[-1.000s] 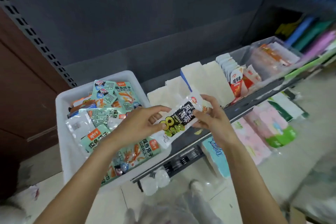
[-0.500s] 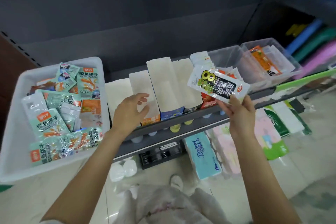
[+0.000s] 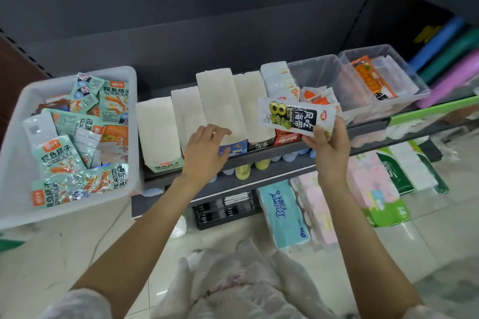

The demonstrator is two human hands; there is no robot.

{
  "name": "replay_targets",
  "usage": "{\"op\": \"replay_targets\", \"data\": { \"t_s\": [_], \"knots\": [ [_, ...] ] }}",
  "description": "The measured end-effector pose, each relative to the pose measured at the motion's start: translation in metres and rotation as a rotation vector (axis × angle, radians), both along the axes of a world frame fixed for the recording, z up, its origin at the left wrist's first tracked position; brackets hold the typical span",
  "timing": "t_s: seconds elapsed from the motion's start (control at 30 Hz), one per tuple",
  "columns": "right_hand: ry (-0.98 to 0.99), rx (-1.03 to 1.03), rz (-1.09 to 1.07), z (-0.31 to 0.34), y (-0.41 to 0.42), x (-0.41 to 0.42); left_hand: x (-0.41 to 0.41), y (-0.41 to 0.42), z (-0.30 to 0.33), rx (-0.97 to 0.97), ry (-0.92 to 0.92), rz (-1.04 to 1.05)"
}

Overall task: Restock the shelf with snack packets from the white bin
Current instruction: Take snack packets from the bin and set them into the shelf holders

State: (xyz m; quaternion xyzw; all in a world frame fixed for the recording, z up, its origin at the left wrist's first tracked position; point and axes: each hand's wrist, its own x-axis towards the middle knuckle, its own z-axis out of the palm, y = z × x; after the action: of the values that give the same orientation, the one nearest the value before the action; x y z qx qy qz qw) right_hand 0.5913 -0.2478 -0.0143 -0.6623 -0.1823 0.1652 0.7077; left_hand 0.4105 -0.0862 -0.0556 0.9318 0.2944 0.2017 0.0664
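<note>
Right hand (image 3: 329,149) pinches seaweed packet (image 3: 295,117) by its near edge, above the shelf's (image 3: 272,163) right boxes. Left hand (image 3: 204,153) relaxed, empty. Packet likely light, floppy, slick; edge pinch suits.

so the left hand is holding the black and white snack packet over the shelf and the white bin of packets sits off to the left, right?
Not quite: the head view shows the right hand holding the black and white snack packet over the shelf. The white bin does sit to the left.

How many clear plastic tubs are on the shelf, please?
2: one tub right of the white packets, the other tub beside it at the shelf's right end. More could be out of view.
</note>
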Motion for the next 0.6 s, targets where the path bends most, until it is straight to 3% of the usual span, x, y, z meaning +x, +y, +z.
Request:
{"op": "replay_targets", "data": {
  "t_s": [0.17,0.3,0.43,0.6],
  "knots": [
    [-0.525,-0.268,0.051,-0.003,0.016,0.013,0.035,-0.008,-0.005,0.071,0.057,-0.058],
    [-0.824,-0.348,0.273,-0.012,0.046,0.021,0.05,-0.009,-0.006,-0.002,0.098,-0.046],
    [-0.977,-0.476,0.599,-0.027,0.055,0.026,0.05,-0.012,-0.01,-0.134,0.118,0.02],
    [-0.996,-0.521,0.725,-0.032,0.041,0.029,0.044,-0.007,-0.013,-0.161,0.076,0.023]
  ]
}}
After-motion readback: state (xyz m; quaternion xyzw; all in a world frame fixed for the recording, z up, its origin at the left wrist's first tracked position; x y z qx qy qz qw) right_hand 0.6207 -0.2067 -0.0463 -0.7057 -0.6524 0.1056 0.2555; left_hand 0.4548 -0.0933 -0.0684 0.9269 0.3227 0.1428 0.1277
